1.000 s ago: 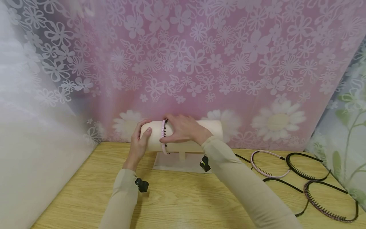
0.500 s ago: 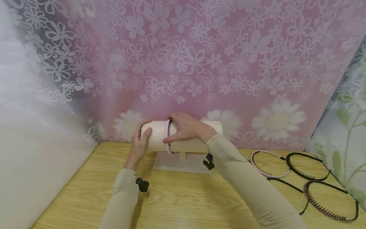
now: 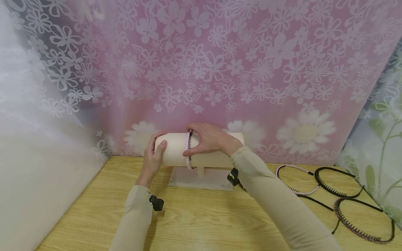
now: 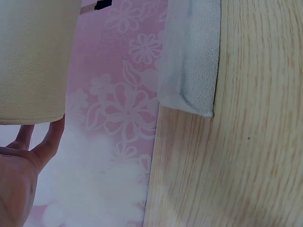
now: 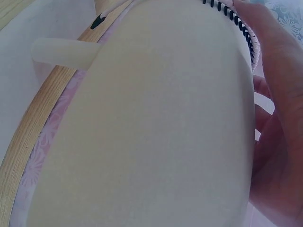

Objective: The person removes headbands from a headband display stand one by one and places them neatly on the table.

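A cream cylindrical display stand (image 3: 172, 150) lies level on a post above a flat pale base (image 3: 185, 178). My left hand (image 3: 153, 153) grips its left end, thumb in front and fingers over the far side; in the left wrist view, fingertips meet the rim of the cylinder (image 4: 33, 61). A pink wrapped headband (image 3: 187, 144) with black comb teeth arches round the cylinder, left of its middle. My right hand (image 3: 211, 139) holds this headband, thumb at the front and fingers at the top. In the right wrist view the teeth of the headband (image 5: 235, 19) lie along the cylinder.
Several headbands lie on the wooden table at right: a pink one (image 3: 309, 192), a black toothed one (image 3: 333, 190), a dark patterned one (image 3: 355, 230) and a thin black one (image 3: 317, 202), partly behind my right sleeve. A pink floral curtain (image 3: 204, 69) hangs close behind the stand.
My right hand has slid the pink headband a little to the right along the cylinder. The left hand stays on the stand's left end.
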